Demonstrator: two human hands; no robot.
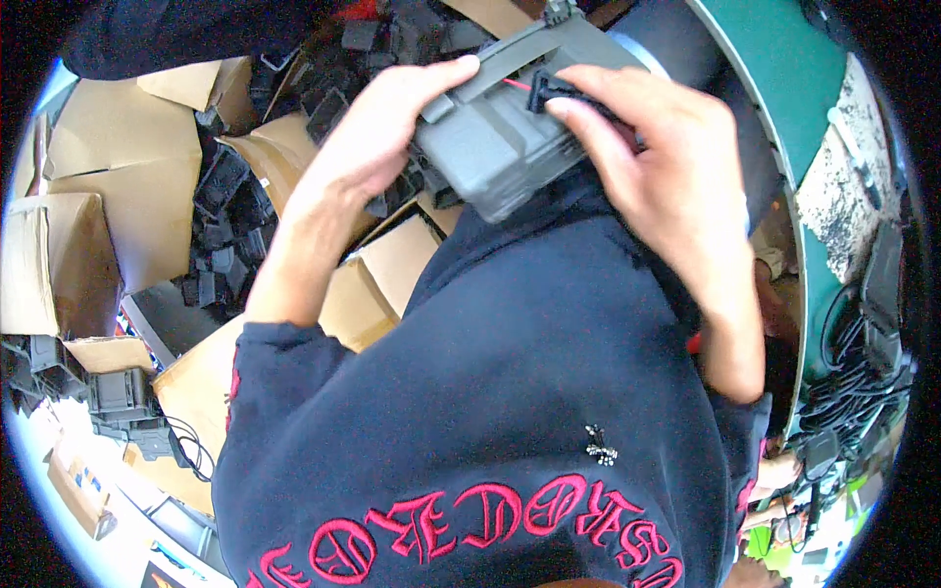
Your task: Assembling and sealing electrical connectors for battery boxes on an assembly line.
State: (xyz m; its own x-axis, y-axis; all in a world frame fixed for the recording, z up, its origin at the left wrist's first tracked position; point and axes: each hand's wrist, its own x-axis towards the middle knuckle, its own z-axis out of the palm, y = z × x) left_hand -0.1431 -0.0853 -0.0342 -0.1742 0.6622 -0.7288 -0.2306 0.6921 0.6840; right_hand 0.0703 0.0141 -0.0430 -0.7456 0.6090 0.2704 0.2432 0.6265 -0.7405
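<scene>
Two fingertips of the right hand (pixel 676 147), thumb and forefinger, pinch a small black piece (pixel 538 90); the other fingers curl behind. Beside it shows a short red wire (pixel 516 84), though where its ends go is hidden. The left hand (pixel 377 127) grips the grey box (pixel 470 147) by its side, thumb along the upper edge, remaining fingers out of sight. The box sits tilted above the lap, right under the black piece.

As far as can be judged, the work is partway: the box's main body is formed, but the black piece is still in the fingers and not released. Whether it is joined to the box, or only held over it, I cannot tell, and blur hides the finer fit.

Farther out on the left, dark grey housings (pixel 230 265) lie heaped among open cardboard boxes (pixel 127 147). On the right stands a green table (pixel 779 59), with black cables (pixel 853 412) piled lower down, near another person's hand (pixel 779 470).
</scene>
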